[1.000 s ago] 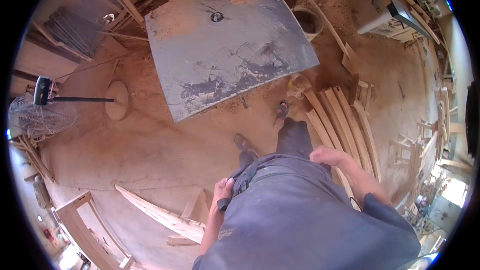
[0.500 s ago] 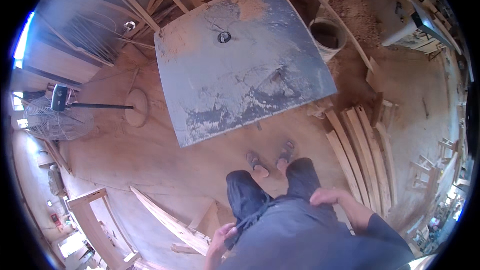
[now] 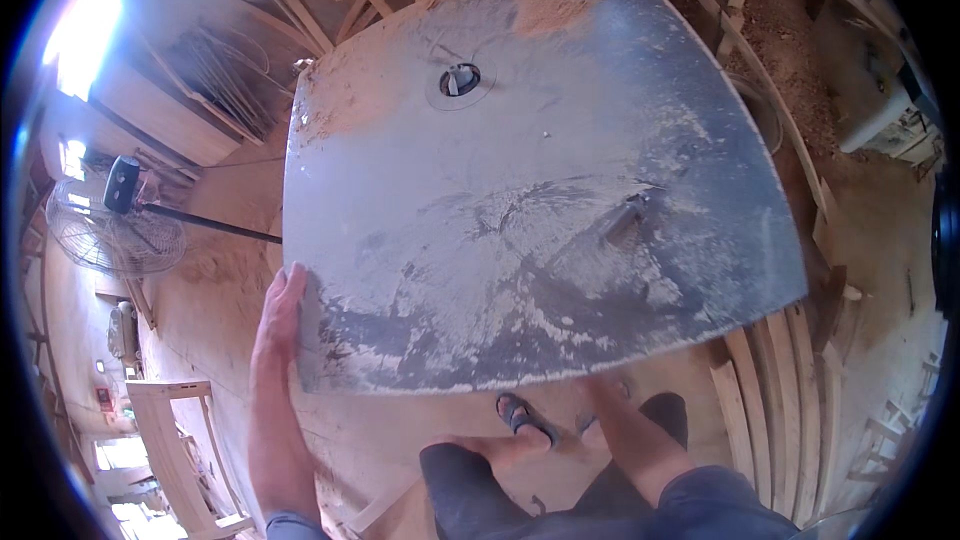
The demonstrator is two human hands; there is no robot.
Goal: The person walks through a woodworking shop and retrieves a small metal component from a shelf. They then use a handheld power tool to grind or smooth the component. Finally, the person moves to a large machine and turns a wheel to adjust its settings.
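A broad metal machine table [image 3: 400, 200], worn and dusty, fills the middle of the view. Toward its far side, a round opening holds a metal spindle [image 3: 460, 80]. My left hand [image 3: 284, 302] grips the table's left edge close to the front corner, fingers together against the rim. From the lower right, my right forearm [image 3: 640, 440] reaches under the front edge, so the tabletop hides that hand and whatever it touches. A small dark metal piece [image 3: 626, 218] lies on the table's right half. Reddish sawdust [image 3: 550, 0] is heaped along the far edge.
A standing fan [image 3: 115, 225] is at the left. Long wooden boards [image 3: 775, 390] lie on the floor to the right of my legs. A wooden frame [image 3: 175, 450] stands at the lower left. Timber rails [image 3: 755, 70] run past the table's right side.
I have come closer to the table and bent toward it. My left hand has gone from my waist to the table's left edge; my right hand has left my thigh and disappeared beneath the front edge.
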